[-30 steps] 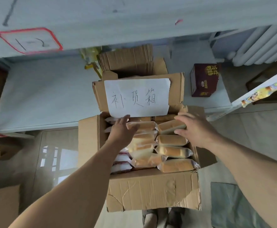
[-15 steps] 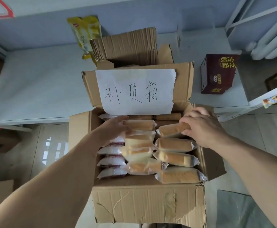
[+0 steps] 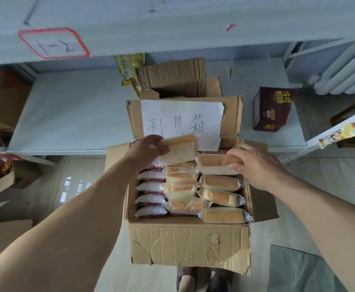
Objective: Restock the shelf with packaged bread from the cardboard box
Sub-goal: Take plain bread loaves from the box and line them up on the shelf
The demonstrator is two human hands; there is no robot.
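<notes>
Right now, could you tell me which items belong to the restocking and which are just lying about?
For the job: cardboard box, bread pack in left hand, bread pack in right hand, shelf.
Lying about: maroon carton, yellow snack bag.

- Ahead of me runs a pale grey-blue shelf board (image 3: 71,114), with an upper board (image 3: 172,24) above it bearing a red-outlined label (image 3: 53,43).
- I see a white ribbed radiator (image 3: 347,68) at the upper right.
- The floor (image 3: 330,178) is glossy beige tile, reflecting a bright window patch (image 3: 75,186) at the left.
- Brown cartons (image 3: 2,182) sit along the left edge.
</notes>
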